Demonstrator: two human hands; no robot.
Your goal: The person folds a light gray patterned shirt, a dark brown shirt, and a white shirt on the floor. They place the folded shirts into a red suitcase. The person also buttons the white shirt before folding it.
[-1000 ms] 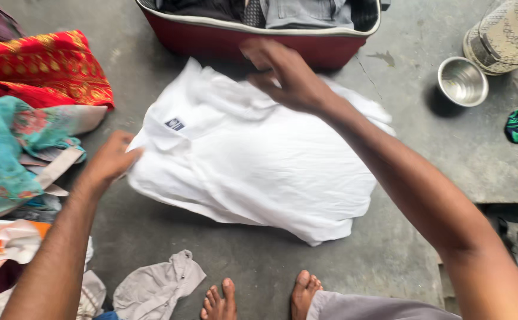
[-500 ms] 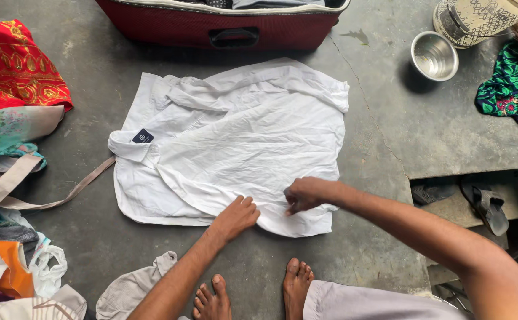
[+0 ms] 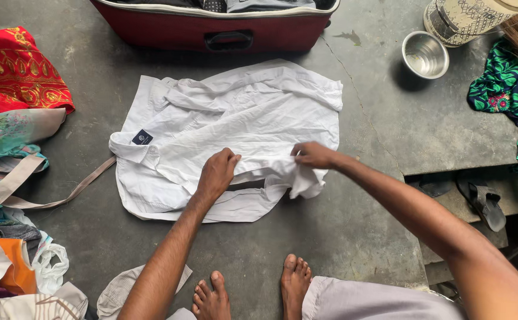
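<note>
Shirt (image 3: 235, 127), white and creased, lies flat on the grey concrete floor (image 3: 360, 237) with its collar toward the left and its hem toward the right, so its long axis runs left to right across the view. Both hands sit on the near edge. The left hand (image 3: 216, 175) has its fingers curled and pinching a fold of cloth near the middle of that edge; the right hand (image 3: 313, 155) pinches the same lifted edge closer to the hem end, where loose cloth hangs below it. The raised edge lies between the hands, with the rest of the garment stretching away from the fingers toward the red suitcase (image 3: 211, 32). A steel bowl (image 3: 425, 54) stands well apart, at upper right.
</note>
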